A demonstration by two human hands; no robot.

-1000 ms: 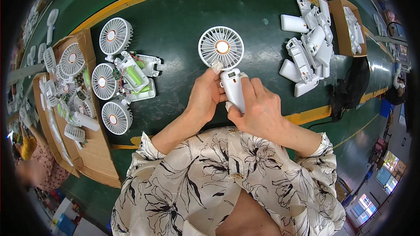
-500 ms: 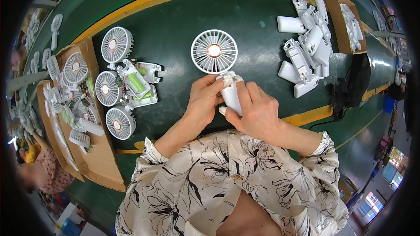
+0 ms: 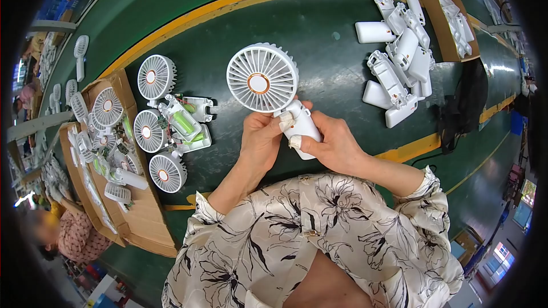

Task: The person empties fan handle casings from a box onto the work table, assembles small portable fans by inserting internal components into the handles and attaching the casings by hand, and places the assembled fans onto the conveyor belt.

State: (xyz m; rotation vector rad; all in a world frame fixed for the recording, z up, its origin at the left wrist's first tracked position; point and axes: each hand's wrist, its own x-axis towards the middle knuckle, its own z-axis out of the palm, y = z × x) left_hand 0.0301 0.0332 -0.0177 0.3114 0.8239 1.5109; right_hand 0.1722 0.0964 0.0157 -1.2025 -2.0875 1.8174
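Note:
A white handheld fan [image 3: 262,80] with a round slatted head and an orange ring at its hub is held in front of me, head tilted up and to the left. My left hand [image 3: 261,137] grips it at the neck, thumb pressed on the front of the handle. Around the handle's right side and lower part my right hand [image 3: 331,142] is closed, its thumb on the front face. White wrapping covers both thumb tips. The fingers behind the handle are mostly hidden.
On the left lie several fan heads [image 3: 156,77] with opened handles showing green batteries [image 3: 184,122]. A cardboard box [image 3: 145,217] of fan parts stands beyond them. White handle shells [image 3: 394,80] are piled at right, beside a small carton [image 3: 432,23] and a black bag [image 3: 465,102].
The fan has tilted leftward and its head has come closer to me. My right hand has shifted from over the handle's top to its side, with the thumb now on the front.

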